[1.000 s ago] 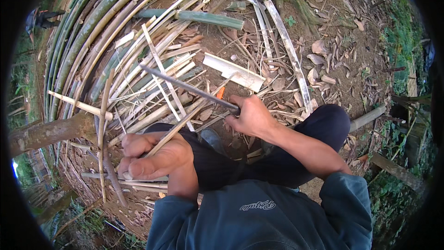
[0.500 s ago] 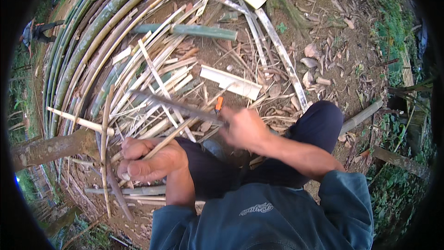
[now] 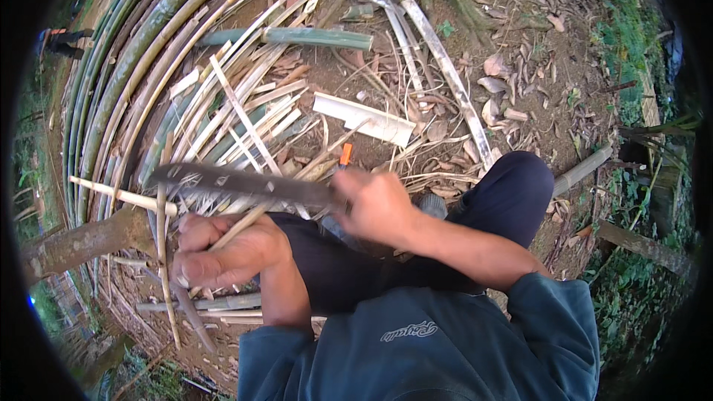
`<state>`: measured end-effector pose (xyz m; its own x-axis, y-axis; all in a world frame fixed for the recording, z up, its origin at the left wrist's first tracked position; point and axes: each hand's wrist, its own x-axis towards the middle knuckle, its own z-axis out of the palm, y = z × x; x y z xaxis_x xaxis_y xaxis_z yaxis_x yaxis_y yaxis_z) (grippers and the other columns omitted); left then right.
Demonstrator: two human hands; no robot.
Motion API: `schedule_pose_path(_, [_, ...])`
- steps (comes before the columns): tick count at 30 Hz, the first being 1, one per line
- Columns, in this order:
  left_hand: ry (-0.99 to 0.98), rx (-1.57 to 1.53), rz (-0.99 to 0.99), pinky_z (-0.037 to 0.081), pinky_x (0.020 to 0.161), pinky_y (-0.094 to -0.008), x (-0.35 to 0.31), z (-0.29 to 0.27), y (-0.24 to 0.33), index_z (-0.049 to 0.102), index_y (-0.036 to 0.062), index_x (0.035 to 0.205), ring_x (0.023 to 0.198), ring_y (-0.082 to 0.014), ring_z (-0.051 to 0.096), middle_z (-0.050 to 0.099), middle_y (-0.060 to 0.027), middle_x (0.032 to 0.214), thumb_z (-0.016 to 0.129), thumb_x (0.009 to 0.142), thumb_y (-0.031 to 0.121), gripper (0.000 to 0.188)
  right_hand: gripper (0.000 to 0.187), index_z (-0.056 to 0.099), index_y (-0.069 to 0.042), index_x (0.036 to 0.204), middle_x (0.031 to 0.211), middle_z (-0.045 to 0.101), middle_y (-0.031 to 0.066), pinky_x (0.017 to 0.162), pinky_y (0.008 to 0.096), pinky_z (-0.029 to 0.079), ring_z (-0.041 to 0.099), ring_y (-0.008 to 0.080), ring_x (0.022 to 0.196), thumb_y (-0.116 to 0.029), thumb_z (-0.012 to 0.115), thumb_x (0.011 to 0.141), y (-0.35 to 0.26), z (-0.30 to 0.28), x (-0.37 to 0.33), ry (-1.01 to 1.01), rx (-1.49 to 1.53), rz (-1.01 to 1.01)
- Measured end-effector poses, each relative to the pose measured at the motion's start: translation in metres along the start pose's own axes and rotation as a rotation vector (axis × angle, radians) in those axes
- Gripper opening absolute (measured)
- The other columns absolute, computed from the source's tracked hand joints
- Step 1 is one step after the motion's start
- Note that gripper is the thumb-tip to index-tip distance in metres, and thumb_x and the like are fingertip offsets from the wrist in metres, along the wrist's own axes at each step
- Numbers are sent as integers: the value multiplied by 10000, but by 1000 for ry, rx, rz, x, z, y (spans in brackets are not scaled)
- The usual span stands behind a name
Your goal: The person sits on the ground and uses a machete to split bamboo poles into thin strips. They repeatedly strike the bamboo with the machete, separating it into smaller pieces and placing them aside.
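Note:
In my left hand [image 3: 232,251] is a thin bamboo strip [image 3: 242,225], gripped between curled fingers and running away to the upper right. My right hand [image 3: 379,209] is closed round the handle of a machete, whose dark blade [image 3: 223,180] points left. The blade passes across the strip just beyond my left fingers; whether it touches the strip cannot be made out. Its handle is mostly hidden by my fist and blurred. A small orange object [image 3: 345,153] shows just beyond my right hand.
Split bamboo strips [image 3: 256,111] lie heaped ahead, beside a green bamboo piece [image 3: 319,37] and a pale split section [image 3: 364,119]. Long bamboo poles [image 3: 104,104] curve along the left. A thick branch [image 3: 89,241] stands near my left hand. A person [image 3: 63,42] is far left.
The machete has swung left and nearer to me, its blade now turned to show more of its flat side above my left hand. My left hand still holds the bamboo strip.

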<state>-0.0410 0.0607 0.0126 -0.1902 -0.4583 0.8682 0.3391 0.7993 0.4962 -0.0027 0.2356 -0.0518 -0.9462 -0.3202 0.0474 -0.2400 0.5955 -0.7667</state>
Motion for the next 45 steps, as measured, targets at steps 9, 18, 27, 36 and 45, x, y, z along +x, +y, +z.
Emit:
schedule_pose_path(9, [33, -251, -85, 297, 483, -244, 17, 45, -2, 360, 121, 789, 485, -82, 342, 344, 29, 535, 521, 1031, 432, 425, 283, 601, 7, 962, 710, 670, 237, 654, 499, 576, 684, 425, 662, -186, 718, 791, 16, -10, 20, -120, -24, 241])
schedule_pose_path(18, [16, -354, -86, 281, 458, -232, 15, 74, 5, 390, 103, 843, 496, -71, 352, 380, 25, 568, 569, 1025, 336, 345, 390, 662, 57, 1002, 759, 690, 257, 697, 474, 586, 705, 410, 727, -270, 714, 795, 110, 37, 34, -135, -77, 567])
schedule_pose_path(27, [-63, -352, -93, 383, 518, -250, 31, 96, -15, 464, 21, 883, 563, -102, 454, 502, -31, 652, 615, 998, 342, 373, 396, 665, 78, 1020, 725, 675, 265, 697, 465, 573, 699, 405, 681, -249, 691, 798, 74, 48, 39, 61, 16, 453])
schedule_pose_path(36, [-59, -429, -87, 377, 480, -260, 43, 123, -34, 457, 28, 850, 532, -93, 473, 500, -3, 619, 670, 971, 292, 360, 330, 681, 69, 931, 865, 694, 291, 797, 468, 569, 700, 427, 836, -221, 683, 773, 103, 71, 22, -19, -70, 717])
schedule_pose_path(45, [-23, -379, -175, 421, 560, -252, 51, 127, -49, 452, 23, 860, 613, -108, 491, 506, -26, 691, 684, 952, 382, 437, 386, 702, 52, 1013, 1009, 700, 274, 856, 469, 552, 688, 414, 968, -268, 699, 797, 178, 121, -35, -97, -164, 1044])
